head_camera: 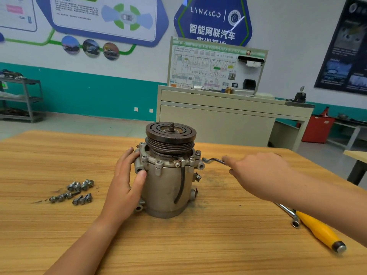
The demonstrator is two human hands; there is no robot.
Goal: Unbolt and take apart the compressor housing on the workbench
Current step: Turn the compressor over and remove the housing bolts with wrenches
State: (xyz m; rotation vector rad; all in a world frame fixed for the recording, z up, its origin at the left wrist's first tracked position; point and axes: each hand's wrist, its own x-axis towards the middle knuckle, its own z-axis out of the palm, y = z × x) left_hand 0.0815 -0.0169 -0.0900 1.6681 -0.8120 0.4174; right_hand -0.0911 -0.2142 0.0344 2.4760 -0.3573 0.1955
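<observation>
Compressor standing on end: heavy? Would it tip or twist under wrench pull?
Probably heavy: the compressor looks like cast metal with a thick pulley on top. It stands on a wide flat end, so tipping seems unlikely. It may twist on the smooth workbench under the wrench; the left hand holds it.
</observation>
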